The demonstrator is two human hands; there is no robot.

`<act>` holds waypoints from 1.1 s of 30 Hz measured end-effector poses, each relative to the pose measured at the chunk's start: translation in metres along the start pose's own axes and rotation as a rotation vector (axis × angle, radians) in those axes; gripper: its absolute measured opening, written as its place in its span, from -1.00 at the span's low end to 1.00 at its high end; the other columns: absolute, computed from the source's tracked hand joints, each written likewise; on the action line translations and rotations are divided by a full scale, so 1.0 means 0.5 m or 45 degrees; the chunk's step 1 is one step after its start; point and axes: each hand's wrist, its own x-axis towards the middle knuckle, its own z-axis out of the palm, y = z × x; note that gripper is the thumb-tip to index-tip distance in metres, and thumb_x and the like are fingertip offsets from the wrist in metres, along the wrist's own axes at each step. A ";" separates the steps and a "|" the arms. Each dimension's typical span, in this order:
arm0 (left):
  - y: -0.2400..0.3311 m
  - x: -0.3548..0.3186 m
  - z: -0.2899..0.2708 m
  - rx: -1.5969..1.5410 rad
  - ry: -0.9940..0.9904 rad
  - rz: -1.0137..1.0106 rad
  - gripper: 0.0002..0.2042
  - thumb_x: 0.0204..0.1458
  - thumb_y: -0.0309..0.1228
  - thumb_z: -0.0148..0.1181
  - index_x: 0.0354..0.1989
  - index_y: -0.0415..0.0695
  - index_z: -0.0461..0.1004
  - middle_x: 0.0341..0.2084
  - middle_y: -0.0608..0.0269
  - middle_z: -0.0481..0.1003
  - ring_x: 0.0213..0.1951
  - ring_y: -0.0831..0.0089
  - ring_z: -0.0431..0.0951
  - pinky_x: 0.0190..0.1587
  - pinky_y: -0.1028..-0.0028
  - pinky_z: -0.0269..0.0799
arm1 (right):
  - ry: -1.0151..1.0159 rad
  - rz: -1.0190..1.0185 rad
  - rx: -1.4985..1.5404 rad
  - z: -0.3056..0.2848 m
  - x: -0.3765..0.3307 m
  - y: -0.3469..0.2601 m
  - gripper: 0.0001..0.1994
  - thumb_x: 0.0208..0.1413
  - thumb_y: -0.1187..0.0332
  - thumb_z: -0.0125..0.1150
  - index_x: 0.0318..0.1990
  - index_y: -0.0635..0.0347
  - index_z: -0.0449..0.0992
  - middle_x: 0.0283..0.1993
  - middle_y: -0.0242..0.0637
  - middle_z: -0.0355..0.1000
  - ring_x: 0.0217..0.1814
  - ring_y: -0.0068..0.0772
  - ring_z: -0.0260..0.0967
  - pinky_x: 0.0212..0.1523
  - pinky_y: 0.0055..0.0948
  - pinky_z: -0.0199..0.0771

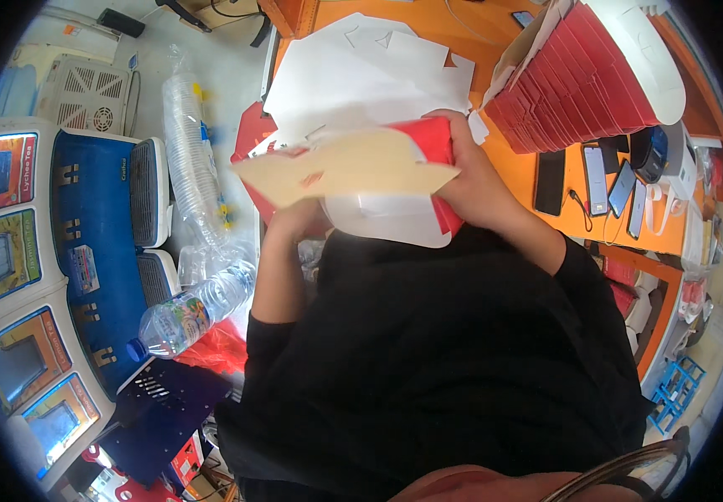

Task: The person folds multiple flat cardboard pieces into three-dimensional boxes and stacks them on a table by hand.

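Note:
Between my two hands is a partly folded cardboard box (pixel 387 213), red outside and white inside, with cream flaps smeared by motion. My right hand (pixel 472 180) grips its right red side, fingers wrapped over the upper edge. At the lower left of the box is my left hand (pixel 301 219), its fingers mostly hidden behind the flap, so their hold does not show. Just beyond lie flat white cardboard blanks (pixel 361 71) on the orange table (pixel 495 25). A red piece of card (pixel 253 125) shows at their left edge.
A tall stack of nested red boxes (pixel 571 75) stands at the far right. Several phones (pixel 596 180) and cables lie nearer on the table's right. To the left are stacked clear cups (pixel 190 151), a plastic bottle (pixel 173 322) and a blue-and-white drink dispenser (pixel 94 192).

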 end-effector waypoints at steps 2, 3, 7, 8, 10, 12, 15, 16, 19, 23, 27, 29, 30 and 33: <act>0.086 -0.017 0.015 -0.489 0.024 -0.289 -0.53 0.15 -0.22 0.09 0.18 -0.22 0.32 0.02 0.04 0.46 0.06 0.26 0.47 0.06 0.31 0.41 | 0.052 0.029 0.151 -0.006 0.010 0.018 -0.46 0.11 0.26 0.23 0.14 0.26 0.12 -0.10 -0.15 0.40 -0.07 -0.35 0.40 -0.08 -0.39 0.42; 0.090 -0.026 0.000 -0.544 -0.072 -0.328 -0.53 0.16 -0.22 0.06 0.19 -0.22 0.31 0.05 0.05 0.44 0.09 0.26 0.44 0.10 0.30 0.36 | 0.072 0.043 0.225 -0.010 0.013 0.023 -0.49 0.13 0.28 0.21 0.14 0.25 0.14 -0.10 -0.21 0.39 -0.07 -0.42 0.38 -0.08 -0.43 0.40; 0.098 -0.045 -0.015 -0.854 -0.245 -0.167 -0.50 0.18 -0.19 0.06 0.20 -0.27 0.29 0.08 0.06 0.43 0.10 0.22 0.44 0.13 0.25 0.35 | -0.033 0.070 0.534 -0.029 0.020 0.029 -0.54 0.18 0.33 0.13 0.18 0.22 0.17 -0.09 -0.38 0.32 -0.08 -0.58 0.29 -0.06 -0.52 0.35; 0.094 -0.043 -0.018 -0.920 -0.259 -0.106 -0.48 0.18 -0.17 0.07 0.21 -0.27 0.28 0.08 0.06 0.43 0.10 0.22 0.44 0.13 0.25 0.35 | -0.021 0.097 0.551 -0.030 0.019 0.027 -0.55 0.19 0.32 0.13 0.18 0.22 0.17 -0.08 -0.37 0.32 -0.08 -0.58 0.28 -0.06 -0.52 0.35; 0.096 -0.053 -0.020 -0.849 -0.279 -0.046 -0.47 0.18 -0.15 0.07 0.20 -0.27 0.29 0.07 0.05 0.43 0.09 0.22 0.44 0.14 0.25 0.35 | 0.011 0.150 0.585 -0.032 0.017 0.021 -0.55 0.20 0.31 0.11 0.19 0.22 0.17 -0.04 -0.34 0.31 -0.06 -0.59 0.26 -0.05 -0.51 0.34; 0.101 -0.058 -0.021 -0.790 -0.262 -0.012 -0.48 0.19 -0.14 0.07 0.20 -0.27 0.30 0.06 0.05 0.44 0.09 0.25 0.44 0.14 0.26 0.34 | 0.008 0.105 0.688 -0.031 0.015 0.021 -0.55 0.20 0.29 0.09 0.19 0.21 0.16 -0.01 -0.33 0.30 -0.02 -0.58 0.26 -0.01 -0.50 0.33; 0.110 -0.066 -0.027 -0.584 -0.128 0.036 -0.54 0.22 -0.17 0.05 0.15 -0.28 0.35 0.01 0.07 0.46 0.04 0.34 0.46 0.10 0.32 0.35 | -0.043 -0.038 0.599 -0.041 0.017 0.038 -0.53 0.19 0.29 0.12 0.20 0.19 0.16 0.01 -0.33 0.31 0.03 -0.57 0.27 0.07 -0.49 0.32; 0.128 -0.072 -0.023 -0.424 -0.056 0.077 -0.57 0.23 -0.20 0.05 0.12 -0.29 0.38 -0.03 0.08 0.49 -0.01 0.37 0.48 0.05 0.34 0.38 | -0.067 -0.099 0.527 -0.045 0.019 0.042 -0.52 0.18 0.29 0.14 0.20 0.18 0.16 0.01 -0.33 0.32 0.05 -0.56 0.27 0.09 -0.48 0.31; 0.145 -0.071 -0.036 0.229 0.196 0.420 -0.70 0.22 -0.33 0.06 -0.03 -0.31 0.49 -0.19 0.15 0.56 -0.19 0.44 0.53 -0.12 0.43 0.44 | -0.028 -0.104 0.420 -0.040 0.015 0.028 -0.50 0.15 0.32 0.19 0.19 0.16 0.16 0.02 -0.33 0.33 0.08 -0.57 0.28 0.09 -0.47 0.33; 0.170 -0.085 0.003 0.805 0.426 0.757 -0.79 0.17 -0.45 0.07 -0.31 -0.37 0.55 -0.52 0.21 0.58 -0.45 0.54 0.52 -0.38 0.50 0.41 | -0.028 -0.042 0.442 -0.029 0.003 0.005 -0.47 0.09 0.33 0.27 0.17 0.14 0.16 0.05 -0.28 0.33 0.06 -0.53 0.32 0.05 -0.43 0.38; 0.185 -0.137 0.035 0.857 0.341 0.566 -0.78 0.17 -0.44 0.08 -0.35 -0.40 0.52 -0.61 0.15 0.54 -0.50 0.60 0.46 -0.43 0.48 0.34 | 0.029 -0.031 0.227 -0.028 -0.013 -0.001 -0.42 0.04 0.28 0.33 0.16 0.14 0.16 0.06 -0.26 0.34 0.07 -0.47 0.33 0.04 -0.42 0.39; 0.214 -0.164 0.041 0.785 0.313 0.500 -0.77 0.17 -0.43 0.09 -0.36 -0.41 0.52 -0.61 0.15 0.54 -0.51 0.62 0.44 -0.44 0.47 0.32 | 0.053 -0.085 0.221 -0.029 -0.020 -0.005 -0.40 0.02 0.26 0.36 0.15 0.14 0.16 0.06 -0.25 0.34 0.08 -0.45 0.32 0.06 -0.42 0.38; 0.228 -0.175 0.042 0.774 0.308 0.500 -0.76 0.17 -0.42 0.08 -0.36 -0.41 0.52 -0.61 0.15 0.55 -0.51 0.62 0.44 -0.44 0.48 0.32 | 0.071 -0.129 0.249 -0.029 -0.023 -0.006 -0.39 0.01 0.25 0.36 0.15 0.14 0.16 0.06 -0.25 0.33 0.09 -0.45 0.31 0.06 -0.42 0.38; 0.254 -0.196 0.039 0.756 0.290 0.544 -0.76 0.18 -0.40 0.08 -0.34 -0.39 0.53 -0.59 0.17 0.55 -0.47 0.62 0.46 -0.40 0.51 0.34 | 0.109 -0.063 0.379 -0.029 -0.019 -0.002 -0.37 -0.02 0.25 0.38 0.15 0.14 0.16 0.07 -0.24 0.31 0.11 -0.44 0.29 0.09 -0.41 0.35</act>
